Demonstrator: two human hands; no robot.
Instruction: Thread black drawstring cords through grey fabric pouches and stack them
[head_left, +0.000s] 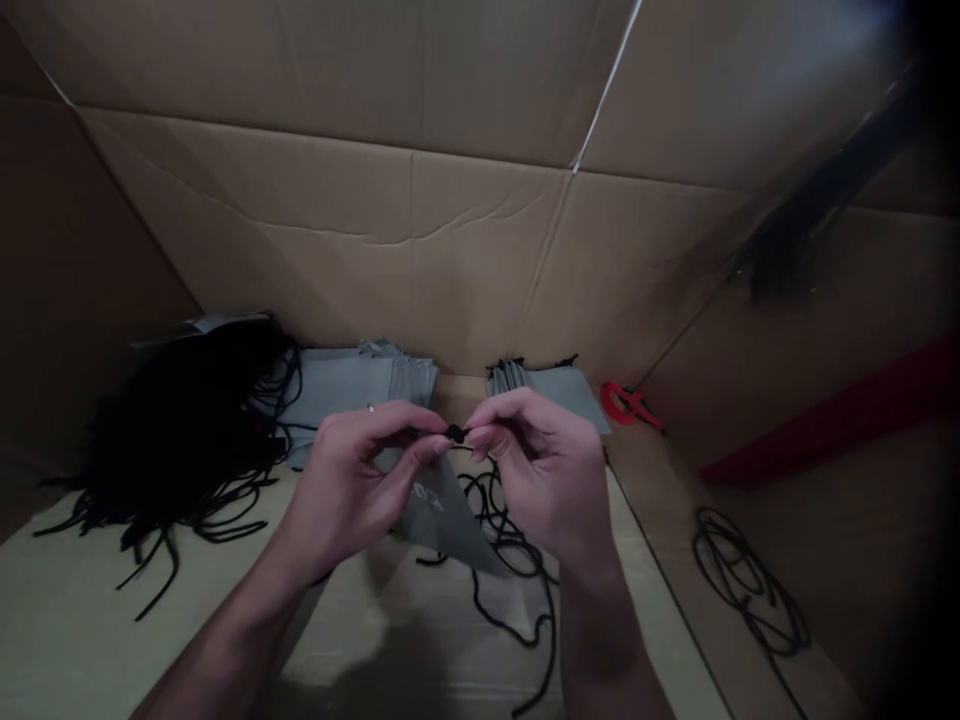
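Note:
My left hand and my right hand meet in the middle of the view, both pinched on a small black knot or toggle of a black cord. A grey fabric pouch hangs below my left fingers, and the cord trails in loops down onto the cardboard surface under my right wrist.
A heap of black cords lies at the left. Two stacks of grey pouches sit against the cardboard wall. Red scissors lie at the right, and a coil of black cord beyond the edge.

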